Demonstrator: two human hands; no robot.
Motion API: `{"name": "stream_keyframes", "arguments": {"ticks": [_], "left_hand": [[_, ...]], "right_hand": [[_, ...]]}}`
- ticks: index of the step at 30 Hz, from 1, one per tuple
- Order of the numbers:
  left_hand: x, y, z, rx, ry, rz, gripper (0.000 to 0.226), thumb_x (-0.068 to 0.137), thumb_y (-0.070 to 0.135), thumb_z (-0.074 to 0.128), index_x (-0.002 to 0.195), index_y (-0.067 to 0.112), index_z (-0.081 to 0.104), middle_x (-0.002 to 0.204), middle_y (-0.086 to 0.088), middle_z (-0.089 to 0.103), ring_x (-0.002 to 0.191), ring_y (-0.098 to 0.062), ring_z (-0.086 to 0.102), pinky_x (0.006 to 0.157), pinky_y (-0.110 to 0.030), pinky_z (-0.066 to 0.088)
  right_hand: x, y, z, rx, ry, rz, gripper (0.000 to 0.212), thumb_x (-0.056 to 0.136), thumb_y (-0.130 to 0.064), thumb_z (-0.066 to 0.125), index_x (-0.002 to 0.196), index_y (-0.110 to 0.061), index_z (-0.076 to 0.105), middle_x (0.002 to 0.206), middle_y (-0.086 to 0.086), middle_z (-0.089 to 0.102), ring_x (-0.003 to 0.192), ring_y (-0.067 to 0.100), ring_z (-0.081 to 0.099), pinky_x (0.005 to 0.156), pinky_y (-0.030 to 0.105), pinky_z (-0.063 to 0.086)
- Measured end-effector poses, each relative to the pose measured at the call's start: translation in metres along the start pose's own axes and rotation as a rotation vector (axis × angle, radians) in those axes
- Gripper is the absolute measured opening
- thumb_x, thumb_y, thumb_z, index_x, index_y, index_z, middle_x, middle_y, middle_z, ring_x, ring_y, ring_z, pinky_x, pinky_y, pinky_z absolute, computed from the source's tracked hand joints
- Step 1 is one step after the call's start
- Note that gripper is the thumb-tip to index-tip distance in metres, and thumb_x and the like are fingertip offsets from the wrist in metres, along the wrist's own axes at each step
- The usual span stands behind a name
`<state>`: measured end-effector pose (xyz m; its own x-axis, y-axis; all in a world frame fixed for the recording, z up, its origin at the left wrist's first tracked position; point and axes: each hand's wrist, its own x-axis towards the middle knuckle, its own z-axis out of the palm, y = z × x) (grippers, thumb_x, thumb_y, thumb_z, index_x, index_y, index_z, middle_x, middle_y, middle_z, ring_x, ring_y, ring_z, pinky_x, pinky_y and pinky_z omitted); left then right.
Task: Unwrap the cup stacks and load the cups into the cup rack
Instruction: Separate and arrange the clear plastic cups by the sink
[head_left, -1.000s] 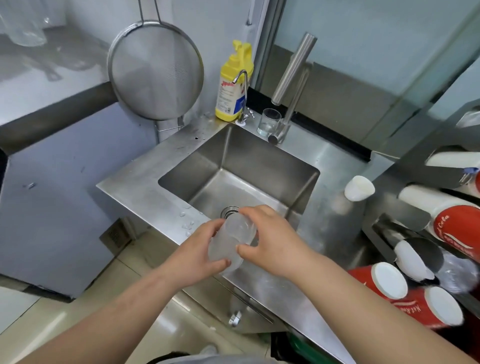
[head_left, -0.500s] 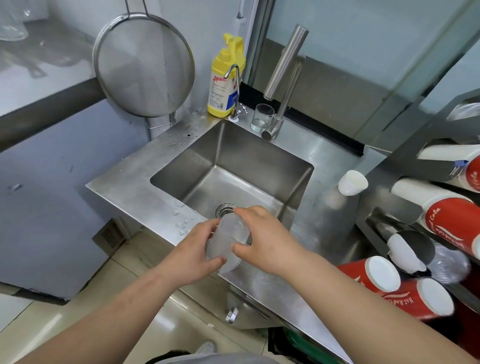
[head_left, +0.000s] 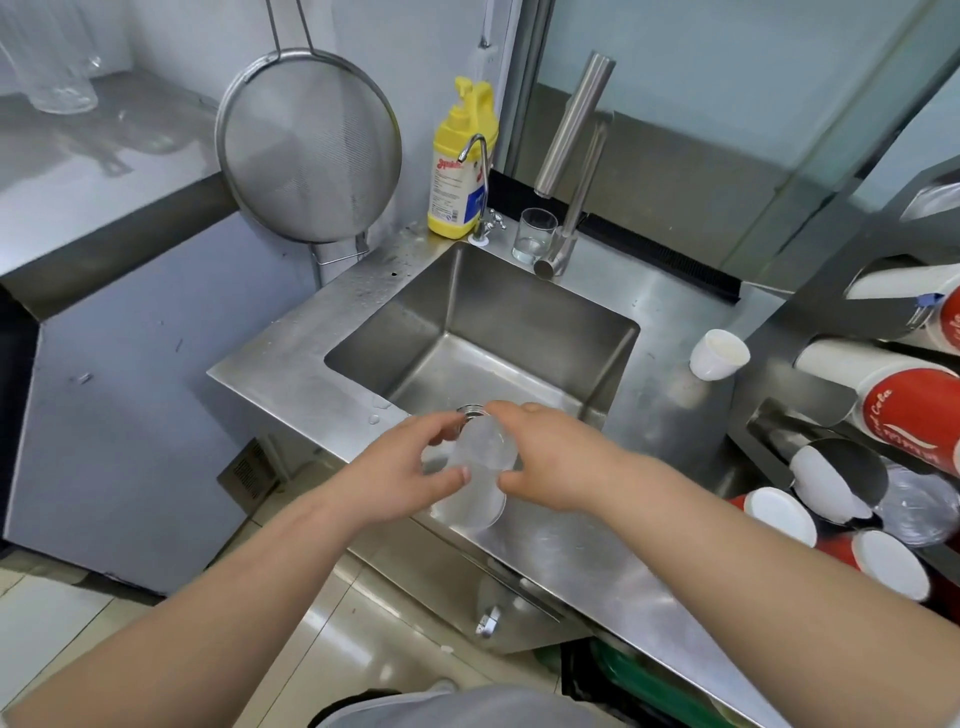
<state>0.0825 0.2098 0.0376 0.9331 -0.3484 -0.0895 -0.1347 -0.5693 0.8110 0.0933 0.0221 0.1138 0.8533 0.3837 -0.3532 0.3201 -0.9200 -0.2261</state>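
Observation:
A stack of clear plastic cups (head_left: 480, 470) is held over the front edge of the steel sink (head_left: 519, 306). My left hand (head_left: 402, 470) grips its left side, thumb and fingers around it. My right hand (head_left: 550, 457) closes over its right side and top. Whether a wrapper covers the stack is too unclear to tell. The cup rack (head_left: 831, 426) stands at the right, with red-and-white paper cup stacks (head_left: 914, 410) lying in its slots and a clear cup stack (head_left: 919, 506) low down.
A single white cup (head_left: 719, 354) lies on the counter right of the sink. A tall tap (head_left: 571, 156), a glass (head_left: 535, 235), a yellow soap bottle (head_left: 460, 166) and a hanging mesh strainer (head_left: 309, 148) are behind the sink. Floor lies below at left.
Both hands have kept their hold on the clear stack over the sink's front edge. My left fingers have spread a little on it. The camera view shifted slightly.

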Motion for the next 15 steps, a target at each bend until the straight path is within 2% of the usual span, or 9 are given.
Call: {"name": "stream_keyframes", "arguments": {"ticks": [2,3,6,8,12,15], "left_hand": [[0.002,0.009,-0.012,0.052,0.000,0.029,0.050,0.085,0.032,0.067,0.131,0.036,0.046,0.111,0.033,0.046,0.110,0.010,0.045,0.086,-0.009,0.035],[0.003,0.015,-0.017,0.075,-0.006,0.040,0.051,0.086,0.033,0.067,0.133,0.033,0.047,0.112,0.029,0.048,0.111,0.010,0.046,0.088,-0.010,0.036],[0.010,0.034,-0.035,0.135,-0.021,0.069,0.054,0.086,0.033,0.067,0.136,0.028,0.047,0.118,0.014,0.052,0.112,-0.001,0.050,0.093,-0.017,0.039],[0.020,0.049,-0.048,0.225,-0.057,0.093,0.051,0.086,0.038,0.066,0.134,0.029,0.050,0.116,0.012,0.054,0.107,-0.004,0.053,0.092,-0.020,0.042],[0.048,0.095,-0.070,0.550,-0.270,0.126,0.047,0.088,0.046,0.059,0.132,0.030,0.050,0.117,0.009,0.056,0.102,-0.010,0.056,0.094,-0.031,0.046],[0.066,0.144,-0.072,0.821,-0.451,0.182,0.045,0.091,0.049,0.054,0.132,0.030,0.049,0.121,0.008,0.058,0.102,-0.013,0.055,0.092,-0.031,0.044]], "right_hand": [[0.002,-0.001,-0.008,-0.075,-0.037,-0.004,0.062,0.084,-0.030,0.062,0.140,-0.024,0.037,0.126,0.004,0.052,0.117,0.025,0.054,0.083,0.027,0.043],[0.003,-0.001,-0.012,-0.103,-0.053,-0.004,0.059,0.084,-0.030,0.062,0.138,-0.024,0.039,0.122,0.003,0.054,0.114,0.026,0.055,0.081,0.028,0.046],[0.003,0.002,-0.024,-0.119,-0.084,0.008,0.060,0.080,-0.036,0.064,0.135,-0.026,0.042,0.116,0.003,0.060,0.104,0.026,0.059,0.084,0.041,0.054],[0.000,0.005,-0.037,-0.169,-0.084,0.007,0.060,0.082,-0.042,0.061,0.137,-0.029,0.042,0.121,0.001,0.061,0.110,0.025,0.058,0.090,0.040,0.052],[-0.012,0.020,-0.072,-0.290,-0.094,-0.001,0.058,0.085,-0.048,0.057,0.139,-0.032,0.043,0.131,-0.002,0.056,0.118,0.023,0.053,0.095,0.038,0.047],[-0.028,0.033,-0.096,-0.359,-0.111,-0.008,0.051,0.086,-0.048,0.055,0.134,-0.030,0.048,0.124,-0.005,0.059,0.104,0.016,0.052,0.090,0.035,0.046]]}}
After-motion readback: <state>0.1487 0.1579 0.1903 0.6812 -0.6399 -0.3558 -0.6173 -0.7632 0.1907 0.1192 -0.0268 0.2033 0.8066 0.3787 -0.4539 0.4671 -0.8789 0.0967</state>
